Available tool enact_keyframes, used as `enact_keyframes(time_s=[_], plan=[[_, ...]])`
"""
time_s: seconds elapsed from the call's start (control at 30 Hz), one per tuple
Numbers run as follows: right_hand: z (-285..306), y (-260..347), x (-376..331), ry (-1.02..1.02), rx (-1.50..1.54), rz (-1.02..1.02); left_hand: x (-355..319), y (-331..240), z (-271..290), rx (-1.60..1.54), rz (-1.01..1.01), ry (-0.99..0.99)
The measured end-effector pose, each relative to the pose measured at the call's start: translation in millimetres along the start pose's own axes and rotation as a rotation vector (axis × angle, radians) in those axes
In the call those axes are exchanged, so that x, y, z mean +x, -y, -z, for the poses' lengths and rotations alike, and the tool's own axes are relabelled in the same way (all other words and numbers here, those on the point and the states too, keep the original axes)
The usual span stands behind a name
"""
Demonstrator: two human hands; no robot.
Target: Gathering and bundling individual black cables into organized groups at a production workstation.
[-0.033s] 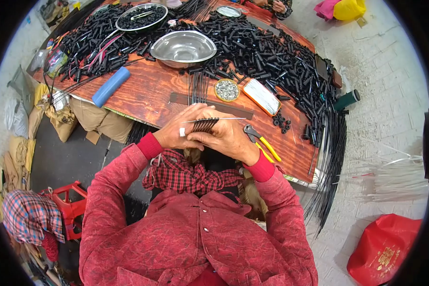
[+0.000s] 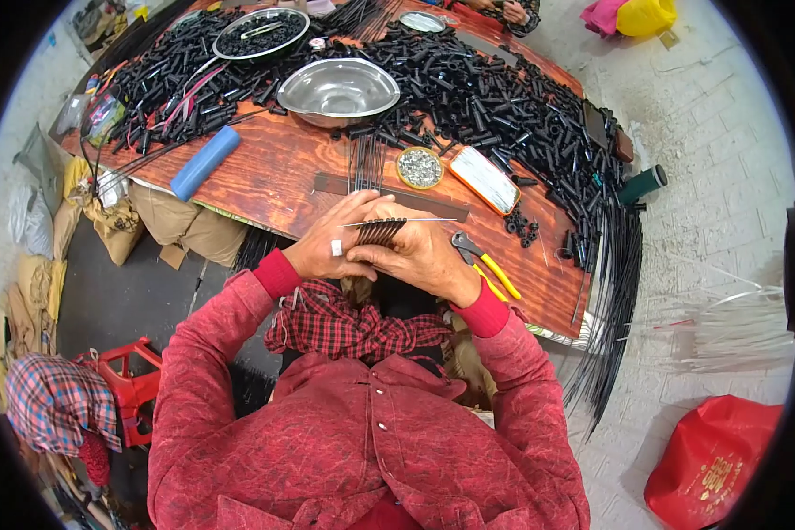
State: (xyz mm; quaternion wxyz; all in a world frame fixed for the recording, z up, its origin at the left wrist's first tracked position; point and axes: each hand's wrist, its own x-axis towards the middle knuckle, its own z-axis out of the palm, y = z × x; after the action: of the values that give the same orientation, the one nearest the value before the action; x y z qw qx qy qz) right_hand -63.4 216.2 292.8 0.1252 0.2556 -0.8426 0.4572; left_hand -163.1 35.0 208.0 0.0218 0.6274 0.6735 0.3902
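Hardly any change can be made out from the picture just before: the same pose is kept by both hands, and only a very slight shift is seen in the whole view. The black strands (image 2: 380, 232) are held in front of the body, just past the near edge of the table (image 2: 265, 177), with their dark ends lined up side by side along a thin pale rod (image 2: 437, 219). By the right hand (image 2: 426, 252) the strands are gripped, its thumb laid across them; the left hand (image 2: 327, 243) is wrapped close against it, but its fingertips are hidden, so whether they too are clamped cannot be told. A small white patch (image 2: 336, 248) is seen on the left hand. Nearby on the table, the yellow-handled pliers (image 2: 501, 276), the dish (image 2: 421, 187) of small metal bits and the metal bowl (image 2: 340, 93) are left untouched. From this it is judged that the work stands at the same point, with the row being kept in order and nothing added or released.
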Motion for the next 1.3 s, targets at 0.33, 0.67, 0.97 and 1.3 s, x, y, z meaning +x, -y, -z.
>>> enact_keyframes(time_s=[0.33,0.67,0.97,1.3], plan=[[-4,-3,-1,0.053,-0.106,0.051,-5,3,-10,0.319,0.141,-0.027],[-3,6,-1,0.02,-0.151,0.189,-4,0,-13,0.522,0.174,0.001],[-1,5,-8,0.038,-0.149,0.149,5,12,-19,0.361,0.126,0.045],[-8,6,-7,0.064,-0.161,0.192,2,7,-20,0.426,0.14,0.039]])
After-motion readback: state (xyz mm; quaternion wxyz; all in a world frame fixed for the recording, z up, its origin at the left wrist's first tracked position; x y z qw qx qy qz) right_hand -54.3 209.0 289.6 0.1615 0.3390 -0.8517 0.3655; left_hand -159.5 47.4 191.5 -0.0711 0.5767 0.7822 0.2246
